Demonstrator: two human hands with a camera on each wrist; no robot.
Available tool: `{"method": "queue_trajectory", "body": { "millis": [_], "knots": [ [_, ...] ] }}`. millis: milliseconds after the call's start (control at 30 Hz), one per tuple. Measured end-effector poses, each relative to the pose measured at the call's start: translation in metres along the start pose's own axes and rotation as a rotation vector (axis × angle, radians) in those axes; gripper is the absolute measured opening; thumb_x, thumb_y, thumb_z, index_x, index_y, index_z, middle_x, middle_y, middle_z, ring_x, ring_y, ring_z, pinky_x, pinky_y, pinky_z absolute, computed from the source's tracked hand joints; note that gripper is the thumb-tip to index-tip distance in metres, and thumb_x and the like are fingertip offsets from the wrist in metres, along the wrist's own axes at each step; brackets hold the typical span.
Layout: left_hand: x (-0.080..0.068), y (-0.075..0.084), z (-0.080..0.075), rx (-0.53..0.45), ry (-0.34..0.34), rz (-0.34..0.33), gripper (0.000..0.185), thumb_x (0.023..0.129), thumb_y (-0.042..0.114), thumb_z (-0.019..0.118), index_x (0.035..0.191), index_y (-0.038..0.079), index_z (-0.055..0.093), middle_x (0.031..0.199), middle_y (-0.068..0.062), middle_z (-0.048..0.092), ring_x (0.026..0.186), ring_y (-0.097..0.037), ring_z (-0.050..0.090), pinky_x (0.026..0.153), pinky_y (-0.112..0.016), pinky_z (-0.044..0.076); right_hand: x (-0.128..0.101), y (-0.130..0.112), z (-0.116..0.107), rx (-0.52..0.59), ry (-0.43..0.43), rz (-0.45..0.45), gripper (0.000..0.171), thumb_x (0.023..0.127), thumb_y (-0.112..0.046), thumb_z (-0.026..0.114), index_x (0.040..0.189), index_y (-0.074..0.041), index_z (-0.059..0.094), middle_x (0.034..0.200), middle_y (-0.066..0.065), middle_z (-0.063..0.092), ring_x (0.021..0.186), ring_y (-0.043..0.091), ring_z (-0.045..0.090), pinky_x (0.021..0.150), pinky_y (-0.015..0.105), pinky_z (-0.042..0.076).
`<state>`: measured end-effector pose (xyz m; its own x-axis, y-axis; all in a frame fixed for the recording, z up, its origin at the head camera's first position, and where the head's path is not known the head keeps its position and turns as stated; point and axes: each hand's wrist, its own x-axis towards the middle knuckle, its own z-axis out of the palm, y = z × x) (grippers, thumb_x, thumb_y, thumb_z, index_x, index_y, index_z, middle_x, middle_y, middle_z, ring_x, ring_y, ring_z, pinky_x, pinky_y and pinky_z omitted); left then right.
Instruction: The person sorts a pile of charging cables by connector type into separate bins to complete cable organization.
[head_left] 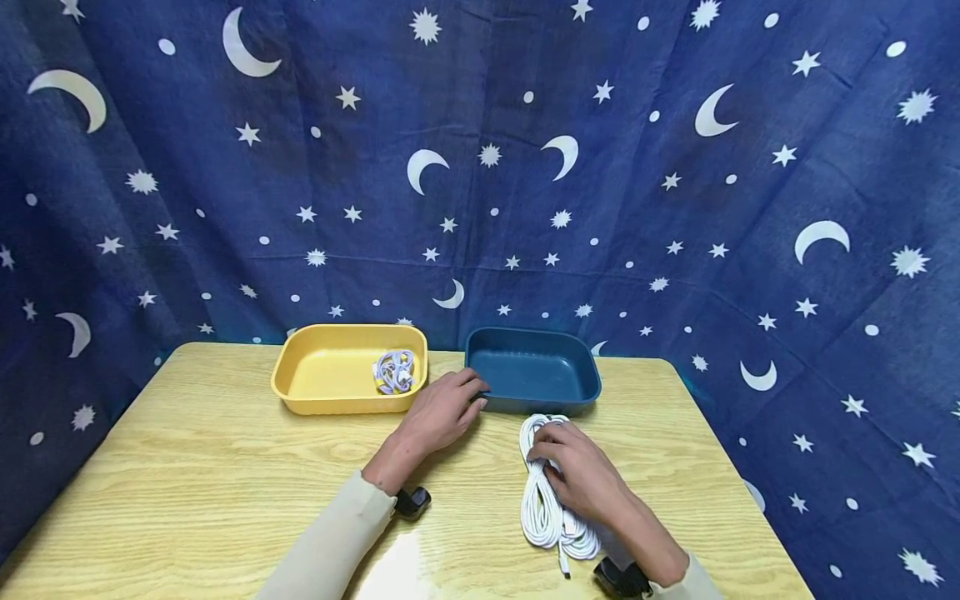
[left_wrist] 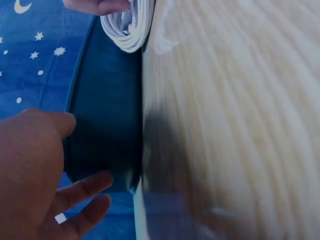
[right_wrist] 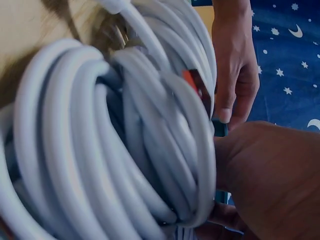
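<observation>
On the wooden table (head_left: pixel 225 467) my left hand (head_left: pixel 463 398) rests with relaxed fingers against the front left corner of a dark blue tray (head_left: pixel 534 377). In the left wrist view its thumb (left_wrist: pixel 60 125) lies on the tray's rim (left_wrist: pixel 102 115). My right hand (head_left: pixel 546 457) grips a thick coil of white cable (head_left: pixel 542 508) lying just in front of the blue tray. Its fingers curl round the strands (right_wrist: pixel 125 150) in the right wrist view. A yellow tray (head_left: pixel 322 379) to the left holds a small bundle of white cable (head_left: pixel 394 372).
A dark blue curtain (head_left: pixel 525 167) with moons and stars hangs close behind the table and down both sides. Both trays stand side by side at the table's far edge. A black wrist device (head_left: pixel 412 502) sits under each forearm.
</observation>
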<state>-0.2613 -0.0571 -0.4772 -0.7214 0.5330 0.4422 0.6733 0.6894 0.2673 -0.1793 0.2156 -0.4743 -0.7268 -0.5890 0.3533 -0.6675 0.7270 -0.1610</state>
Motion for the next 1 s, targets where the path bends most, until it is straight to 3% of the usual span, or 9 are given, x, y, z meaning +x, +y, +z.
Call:
{"method": "queue_trajectory", "body": {
  "millis": [233, 733, 1000],
  "knots": [
    [0.0, 0.0, 0.002, 0.032, 0.041, 0.063, 0.017, 0.111, 0.024, 0.058, 0.103, 0.019, 0.073, 0.096, 0.003, 0.059, 0.086, -0.02, 0.057, 0.079, -0.037, 0.051, 0.003, 0.003, 0.001, -0.007, -0.018, -0.028, 0.028, 0.089, 0.005, 0.078, 0.098, -0.021, 0.081, 0.108, -0.007, 0.068, 0.109, 0.015, 0.062, 0.102, 0.041, 0.053],
    [-0.001, -0.001, 0.005, 0.014, 0.089, 0.074, 0.015, 0.11, 0.022, 0.061, 0.105, 0.019, 0.075, 0.096, 0.004, 0.061, 0.086, -0.019, 0.057, 0.076, -0.036, 0.051, 0.004, 0.009, 0.002, 0.068, 0.028, -0.125, 0.021, 0.088, 0.004, 0.082, 0.098, -0.016, 0.082, 0.107, -0.005, 0.07, 0.106, 0.014, 0.065, 0.094, 0.037, 0.057],
    [-0.001, -0.001, 0.005, 0.018, 0.063, 0.051, 0.019, 0.112, 0.026, 0.057, 0.105, 0.02, 0.075, 0.096, 0.004, 0.059, 0.088, -0.018, 0.06, 0.078, -0.036, 0.052, 0.004, 0.011, 0.002, 0.1, 0.103, -0.166, 0.023, 0.088, 0.004, 0.082, 0.098, -0.016, 0.082, 0.109, 0.0, 0.071, 0.108, 0.015, 0.065, 0.095, 0.035, 0.056]
  ]
}}
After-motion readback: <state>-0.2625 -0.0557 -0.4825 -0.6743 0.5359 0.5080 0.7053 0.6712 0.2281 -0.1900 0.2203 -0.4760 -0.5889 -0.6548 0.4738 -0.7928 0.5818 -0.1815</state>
